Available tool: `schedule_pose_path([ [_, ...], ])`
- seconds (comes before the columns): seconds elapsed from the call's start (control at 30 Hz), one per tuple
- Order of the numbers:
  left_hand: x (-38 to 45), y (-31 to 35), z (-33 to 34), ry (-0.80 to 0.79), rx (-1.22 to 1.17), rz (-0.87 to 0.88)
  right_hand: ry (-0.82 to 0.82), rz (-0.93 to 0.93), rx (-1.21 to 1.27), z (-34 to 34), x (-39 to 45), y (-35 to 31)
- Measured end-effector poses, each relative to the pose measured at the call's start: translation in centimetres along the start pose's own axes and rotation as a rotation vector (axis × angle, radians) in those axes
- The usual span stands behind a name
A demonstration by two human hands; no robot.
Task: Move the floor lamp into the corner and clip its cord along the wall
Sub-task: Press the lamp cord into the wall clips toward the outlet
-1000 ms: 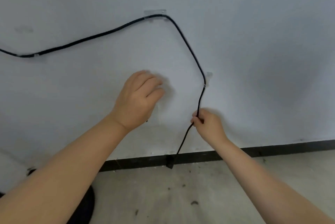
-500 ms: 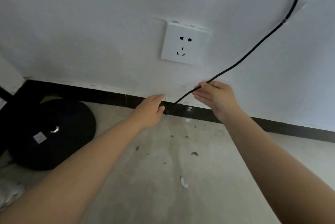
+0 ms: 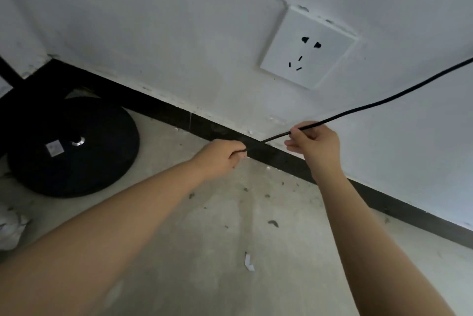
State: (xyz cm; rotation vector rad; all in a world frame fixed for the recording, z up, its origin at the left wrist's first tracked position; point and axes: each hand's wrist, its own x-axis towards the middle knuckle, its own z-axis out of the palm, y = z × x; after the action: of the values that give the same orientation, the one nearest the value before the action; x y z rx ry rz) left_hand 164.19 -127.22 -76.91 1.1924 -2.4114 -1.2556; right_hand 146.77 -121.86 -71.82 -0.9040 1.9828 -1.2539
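In the head view, the right hand (image 3: 316, 148) pinches the black cord (image 3: 378, 103), which runs off toward 2 o'clock. The left hand (image 3: 221, 158) is closed on the cord's end. The lamp base (image 3: 74, 146) sits in the corner at 9 o'clock, the wall socket (image 3: 307, 47) at 1 o'clock.

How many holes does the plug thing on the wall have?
5, all on the white socket: two round holes side by side near its top, and three thin slots grouped below them. Nothing is plugged in, so none look hidden.
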Motion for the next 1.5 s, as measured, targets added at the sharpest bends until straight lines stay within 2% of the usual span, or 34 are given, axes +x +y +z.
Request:
schedule_pose_path([
  [0.13, 1.2, 1.0, -1.0, 0.256, 0.197, 0.084, 0.171, -0.037, 0.054, 1.5, 0.4, 0.3],
  [0.23, 2.1, 1.5, -1.0, 0.350, 0.251, 0.075, 0.245, -0.067, 0.072, 2.0, 0.7, 0.4],
  [0.43, 2.8, 1.4, -0.2, 0.409, 0.256, 0.018, 0.285, -0.149, -0.046, 2.3, 0.7, 1.2],
  [0.73, 1.8, 1.3, 2.8, 0.527, 0.076, 0.030, 0.381, -0.128, 0.019, 3.1, 0.8, 1.4],
  [0.87, 2.3, 2.0, 4.3, 0.569, -0.055, -0.054, 0.325, -0.324, -0.192, 2.4, 1.0, 2.3],
  [0.97, 2.9, 2.1, 4.5, 0.553, -0.035, -0.087, 0.312, -0.421, -0.290, 1.9, 1.3, 2.6],
  [1.07, 3.3, 1.9, 3.8, 0.489, 0.031, -0.067, 0.324, -0.365, -0.259, 1.5, 1.2, 2.9],
  [1.13, 3.7, 1.7, 2.6, 0.487, 0.169, -0.009, 0.340, -0.276, -0.199, 0.9, 1.0, 3.3],
  [1.2, 4.0, 1.6, 1.2, 0.532, 0.293, 0.034, 0.365, -0.180, -0.157, 0.1, 0.8, 3.8],
  [1.27, 4.2, 1.9, 0.4, 0.591, 0.308, 0.083, 0.393, -0.080, -0.120, -0.8, 0.6, 4.5],
  [1.37, 4.2, 3.2, 0.5, 0.643, 0.118, 0.029, 0.388, 0.013, -0.066, -1.5, 0.5, 4.9],
  [1.5, 4.6, 4.4, 1.1, 0.587, -0.240, -0.156, 0.349, 0.080, 0.035, -1.4, 0.7, 4.2],
])
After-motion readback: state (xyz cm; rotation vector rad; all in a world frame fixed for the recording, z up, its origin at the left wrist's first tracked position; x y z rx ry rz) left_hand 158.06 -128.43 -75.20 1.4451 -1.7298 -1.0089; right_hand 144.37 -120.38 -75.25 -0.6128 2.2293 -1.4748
